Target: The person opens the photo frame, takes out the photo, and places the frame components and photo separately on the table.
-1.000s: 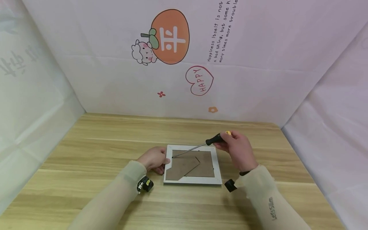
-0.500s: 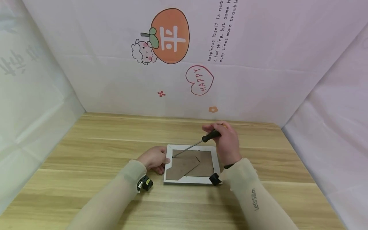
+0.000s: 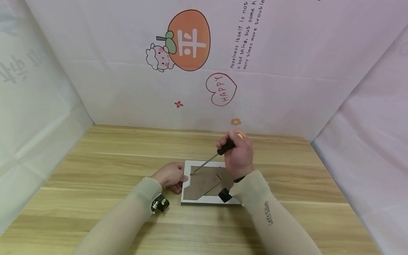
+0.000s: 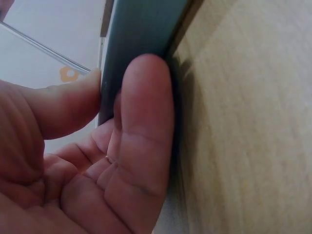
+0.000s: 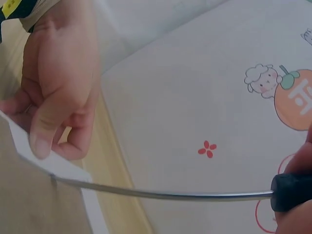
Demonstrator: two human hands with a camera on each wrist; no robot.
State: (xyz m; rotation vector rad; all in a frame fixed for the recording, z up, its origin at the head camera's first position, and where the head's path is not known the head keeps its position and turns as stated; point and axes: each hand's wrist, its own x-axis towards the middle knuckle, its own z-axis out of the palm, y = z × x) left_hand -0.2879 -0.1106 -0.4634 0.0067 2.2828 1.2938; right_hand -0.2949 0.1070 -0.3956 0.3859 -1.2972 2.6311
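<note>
A white frame [image 3: 188, 168] with a brown backing board [image 3: 204, 180] lies flat in the middle of the wooden counter [image 3: 95, 184]. The left hand [image 3: 171, 176] pinches the frame's left side, thumb on top and fingers against its outer edge. The right hand [image 3: 240, 156] is clamped round the black handle of a screwdriver [image 3: 221, 150], whose shaft slants down to the left, its tip at the frame's left inner edge, near the left thumb. Grey lettering on the right sleeve [image 3: 266, 205] seems to read "LetsSlim". On the far white cloth [image 3: 127, 95], sideways print says "Happiness itself is not a bad thing, but some", then "many times more trouble"; a red heart [image 3: 221, 89] reads "HAPPY", and an orange fruit [image 3: 199, 58] bears "平".
</note>
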